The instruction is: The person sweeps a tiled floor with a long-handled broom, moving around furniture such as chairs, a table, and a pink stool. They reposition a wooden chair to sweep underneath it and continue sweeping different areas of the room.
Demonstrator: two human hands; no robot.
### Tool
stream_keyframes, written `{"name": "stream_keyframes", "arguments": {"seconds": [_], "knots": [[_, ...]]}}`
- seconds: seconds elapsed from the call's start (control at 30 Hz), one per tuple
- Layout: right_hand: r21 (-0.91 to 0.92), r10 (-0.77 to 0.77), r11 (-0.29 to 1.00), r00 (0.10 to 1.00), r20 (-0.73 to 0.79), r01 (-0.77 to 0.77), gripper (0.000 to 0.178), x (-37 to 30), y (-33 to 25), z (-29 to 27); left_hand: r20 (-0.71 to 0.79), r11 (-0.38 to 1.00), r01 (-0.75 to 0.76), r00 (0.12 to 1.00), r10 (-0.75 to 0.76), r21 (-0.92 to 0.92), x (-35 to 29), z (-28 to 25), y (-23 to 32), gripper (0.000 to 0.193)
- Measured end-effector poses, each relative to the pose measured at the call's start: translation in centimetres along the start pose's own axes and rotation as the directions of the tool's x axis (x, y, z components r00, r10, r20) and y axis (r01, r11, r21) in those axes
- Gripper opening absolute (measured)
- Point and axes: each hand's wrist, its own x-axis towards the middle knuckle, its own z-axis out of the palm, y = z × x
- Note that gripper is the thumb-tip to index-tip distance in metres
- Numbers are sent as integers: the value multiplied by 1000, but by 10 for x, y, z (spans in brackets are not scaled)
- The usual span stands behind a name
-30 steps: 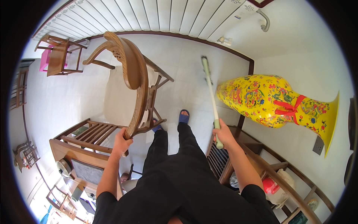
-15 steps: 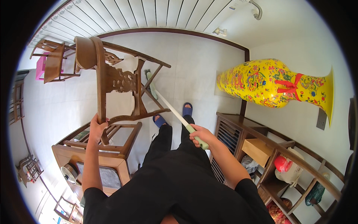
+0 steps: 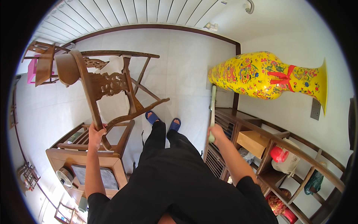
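My left hand (image 3: 96,136) is wrapped round the curved end of the top rail of a carved wooden folding armchair (image 3: 112,84). The chair is tilted, with pale cushions and crossed legs. My right hand (image 3: 217,133) is closed on the pale green grip of a broom (image 3: 213,108). Its shaft stretches away from me along the front of the dark wooden cabinet (image 3: 238,116). The broom's far end is close to the foot of a tall yellow floor vase (image 3: 253,74) with a red ribbon; its bristles cannot be made out.
A brown desk or chair with a grey cushion (image 3: 95,175) and a round lidded pot (image 3: 65,177) stand at my left. Farther left are a small wooden chair (image 3: 45,65) and a pink stool (image 3: 32,71). The cabinet shelves hold a cardboard box (image 3: 253,143) and bags.
The broom has swung right, from beside the chair's legs to the cabinet and vase. The chair has shifted slightly left and turned, still in my left hand. My feet have stepped.
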Motion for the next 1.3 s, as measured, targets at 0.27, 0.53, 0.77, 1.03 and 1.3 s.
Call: {"name": "stream_keyframes", "arguments": {"seconds": [0.27,0.53,0.77,1.03,1.3], "knots": [[-421,-113,892,983,146,166,35,25,-36,67,2,1000,-16,1000,16,14,-4,4,-23,22],[-120,45,993,943,331,-5,56,-78,-45,32,10,999,-20,1000,20,33,-10,3,-36,21],[37,13,999,976,220,-22,22,-55,-67,29,33,994,23,999,-27,105,-13,3,-38,26],[251,18,965,979,204,-70,11,8,-174,17,6,974,-22,1000,21,225,-14,13,-28,22],[51,-5,999,968,249,-8,14,127,-309,92,-112,924,-9,992,56,383,-12,40,37,34]]}}
